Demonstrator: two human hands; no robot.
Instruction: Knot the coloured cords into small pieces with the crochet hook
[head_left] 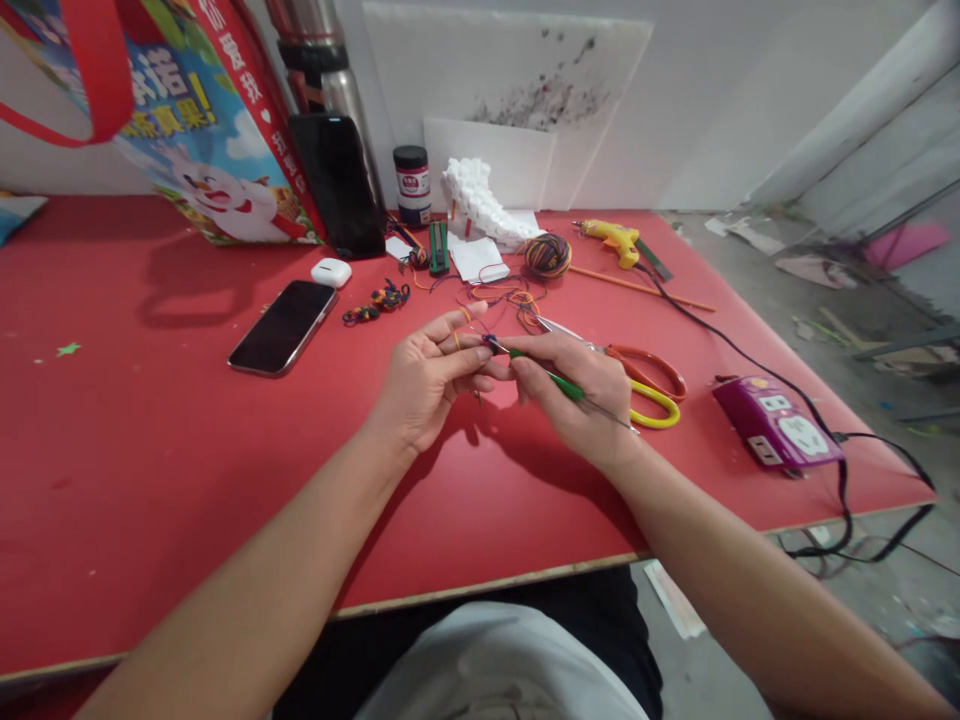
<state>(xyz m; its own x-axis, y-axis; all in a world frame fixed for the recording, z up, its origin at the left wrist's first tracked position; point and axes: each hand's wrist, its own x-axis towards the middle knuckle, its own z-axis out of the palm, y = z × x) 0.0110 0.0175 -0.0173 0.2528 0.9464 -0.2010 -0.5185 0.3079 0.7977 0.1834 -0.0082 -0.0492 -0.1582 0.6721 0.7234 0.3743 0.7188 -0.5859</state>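
Observation:
My right hand [574, 390] is closed around a crochet hook [564, 386] with a green handle, its metal tip pointing left. My left hand [435, 375] pinches a small dark piece of crochet work [489, 341] between thumb and fingers, and the hook's tip meets it there. An orange strand of yarn [457, 340] runs over the left fingers. Loose yarn trails behind the hands toward a multicoloured ball of yarn [547, 256]. Scissors [652, 385] with orange and yellow handles lie just beyond my right hand, partly hidden by it.
A phone [283, 328], a white earbud case [331, 272] and a small multicoloured yarn piece [376, 302] lie left on the red table [187, 480]. At the back stand a bag [225, 150], a propped phone [339, 185] and a jar [412, 187]. A glue gun [611, 240] and purple power strip [776, 425] are right.

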